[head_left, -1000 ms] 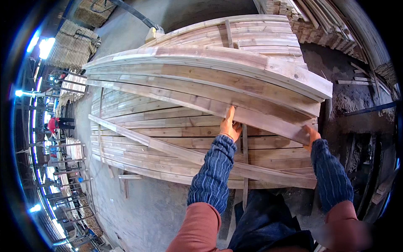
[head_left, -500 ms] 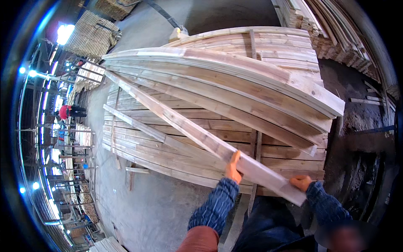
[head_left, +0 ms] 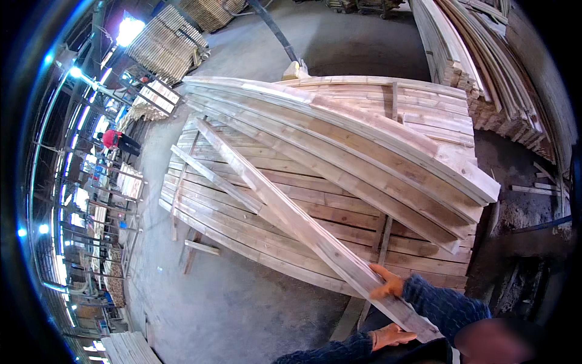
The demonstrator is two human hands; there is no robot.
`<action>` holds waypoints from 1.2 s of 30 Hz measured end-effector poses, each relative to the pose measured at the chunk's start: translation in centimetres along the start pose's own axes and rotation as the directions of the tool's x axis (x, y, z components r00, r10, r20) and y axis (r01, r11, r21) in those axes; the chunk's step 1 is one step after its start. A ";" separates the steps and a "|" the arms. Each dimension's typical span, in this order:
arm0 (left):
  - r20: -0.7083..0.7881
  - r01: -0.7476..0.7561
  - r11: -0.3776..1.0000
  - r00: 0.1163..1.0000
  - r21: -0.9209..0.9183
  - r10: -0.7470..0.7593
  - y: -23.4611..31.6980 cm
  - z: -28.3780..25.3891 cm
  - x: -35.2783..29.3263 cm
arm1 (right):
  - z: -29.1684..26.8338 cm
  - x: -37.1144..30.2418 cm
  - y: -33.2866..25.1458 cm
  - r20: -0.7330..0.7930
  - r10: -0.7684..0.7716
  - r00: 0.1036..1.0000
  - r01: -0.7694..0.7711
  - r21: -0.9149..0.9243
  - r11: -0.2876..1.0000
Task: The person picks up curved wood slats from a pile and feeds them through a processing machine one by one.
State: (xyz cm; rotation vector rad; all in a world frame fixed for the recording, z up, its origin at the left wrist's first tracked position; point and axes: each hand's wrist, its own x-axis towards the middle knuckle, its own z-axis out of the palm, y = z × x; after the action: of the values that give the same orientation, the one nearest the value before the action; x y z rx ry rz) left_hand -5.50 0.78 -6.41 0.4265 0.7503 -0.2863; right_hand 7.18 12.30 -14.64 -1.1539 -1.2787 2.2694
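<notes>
**Long plank held by its near end, far end reaching well out over the stack**

Your right hand (head_left: 388, 283) is part-open, fingers spread over the upper face and right edge of the long plank (head_left: 326, 241); you have hold of it there. Your left hand (head_left: 393, 335) is nearer your body, half curled at the plank's left edge close to its near end, and has hold of it too, though its underside grip is hidden. The plank slants forward and left from both hands, over the stack of boards (head_left: 418, 265); whether its far end bears on the stack cannot be told.

The step in hand looks like steering this plank by one end. The next move seems to call for both hands working together, since a small turn here would swing the far end widely.

Just ahead of your right hand, a spacer strip (head_left: 384, 239) lies across the stack. Further ahead and left, a loose narrow board (head_left: 215, 177) crosses beneath the plank and could catch its lower edge. Ahead and right, the raised pile of boards (head_left: 376, 164) limits a swing that way, its squared ends jutting toward you. Left of your left hand, the grey floor (head_left: 242, 309) gives more room, with a short offcut (head_left: 203, 247) near the stack's edge.
</notes>
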 end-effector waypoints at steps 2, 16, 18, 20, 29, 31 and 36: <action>0.062 -0.216 0.962 0.976 0.165 0.208 -1.5 -2.4 0.8 | -1.2 -5.0 2.3 -0.055 -0.021 0.998 0.014 -0.120 0.993; 0.156 0.337 -0.585 0.758 0.738 0.634 22.7 -23.5 -15.3 | 1.8 -37.0 -3.8 -0.564 0.219 0.796 -0.581 -0.612 0.537; 0.224 0.229 -0.613 0.789 0.756 0.572 24.1 -22.9 -14.1 | 2.0 -38.6 -1.9 -0.575 0.154 0.804 -0.560 -0.644 0.520; 0.188 0.174 -0.605 0.853 0.777 0.487 24.1 -21.7 -12.2 | 2.0 -39.1 -2.1 -0.595 0.202 0.778 -0.609 -0.635 0.475; 0.246 0.192 -0.660 0.825 0.726 0.509 14.8 -11.9 -9.5 | 3.0 -50.3 7.2 -0.638 -0.085 0.765 -0.547 -0.714 0.438; 0.212 0.232 -0.651 0.822 0.723 0.528 12.5 -10.8 -10.0 | 3.2 -52.3 7.4 -0.644 -0.092 0.759 -0.567 -0.724 0.392; 0.032 0.399 -0.603 0.816 0.690 0.577 9.4 -4.0 -13.5 | 3.4 -55.6 10.2 -0.575 -0.368 0.731 -0.445 -0.810 0.381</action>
State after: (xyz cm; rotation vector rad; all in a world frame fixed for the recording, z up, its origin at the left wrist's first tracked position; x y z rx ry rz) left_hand -13.57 12.20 3.12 2.9008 0.6868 -0.6066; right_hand 41.24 -27.98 5.89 -2.0978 -2.1773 0.6129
